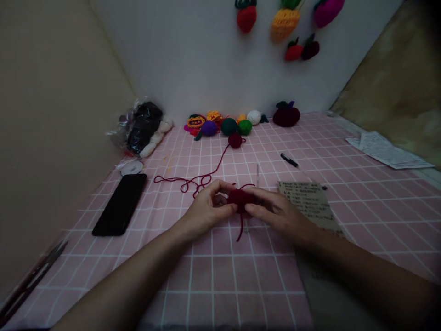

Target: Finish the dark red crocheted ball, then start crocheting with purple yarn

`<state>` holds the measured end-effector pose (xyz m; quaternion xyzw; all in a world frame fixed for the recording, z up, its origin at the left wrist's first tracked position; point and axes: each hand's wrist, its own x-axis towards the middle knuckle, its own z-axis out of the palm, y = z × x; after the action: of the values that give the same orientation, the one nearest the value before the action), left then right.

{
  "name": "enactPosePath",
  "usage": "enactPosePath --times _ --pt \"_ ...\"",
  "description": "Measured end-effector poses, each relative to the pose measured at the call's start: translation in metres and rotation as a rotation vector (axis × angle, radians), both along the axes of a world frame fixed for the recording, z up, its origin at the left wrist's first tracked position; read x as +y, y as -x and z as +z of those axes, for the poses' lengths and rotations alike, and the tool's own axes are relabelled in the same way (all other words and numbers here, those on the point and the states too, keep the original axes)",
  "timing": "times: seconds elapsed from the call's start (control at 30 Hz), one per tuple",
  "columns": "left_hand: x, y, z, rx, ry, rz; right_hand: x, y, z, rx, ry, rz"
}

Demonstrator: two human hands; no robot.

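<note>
Between both hands is a small dark red crochet piece [240,197], with a short yarn tail hanging down in front. My left hand [210,207] pinches its left side with thumb and fingers. My right hand [275,211] grips its right side the same way. Loose dark red yarn [186,180] loops over the cloth left of the hands and runs back to a dark red yarn ball [235,140]. A thin crochet hook [257,174] lies just beyond the right fingers. Finer stitches on the piece are too dark to make out.
A black phone [120,205] lies left, scissors [34,280] at the near left edge. Handwritten cardboard [306,202] reaches under my right forearm. A pen [289,160] and papers [389,149] are right. Yarn balls [229,126], a bag of yarn [144,126] and a crocheted fruit [286,116] stand behind.
</note>
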<state>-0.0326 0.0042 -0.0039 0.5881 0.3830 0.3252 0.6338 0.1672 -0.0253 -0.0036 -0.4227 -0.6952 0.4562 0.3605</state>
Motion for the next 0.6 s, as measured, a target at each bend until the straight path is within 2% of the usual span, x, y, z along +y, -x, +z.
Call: enactPosePath --times 0.17,0.3,0.6 --pt "-0.004 -0.005 -0.001 0.064 -0.131 0.073 -0.001 0.002 -0.001 -0.063 -0.045 -0.034" --pt "-0.007 -0.007 0.001 0.120 -0.241 0.083 -0.001 0.005 0.001 -0.074 -0.060 -0.040" --pt "-0.013 -0.008 0.009 0.028 -0.159 0.050 -0.002 0.006 0.003 -0.128 -0.122 -0.068"
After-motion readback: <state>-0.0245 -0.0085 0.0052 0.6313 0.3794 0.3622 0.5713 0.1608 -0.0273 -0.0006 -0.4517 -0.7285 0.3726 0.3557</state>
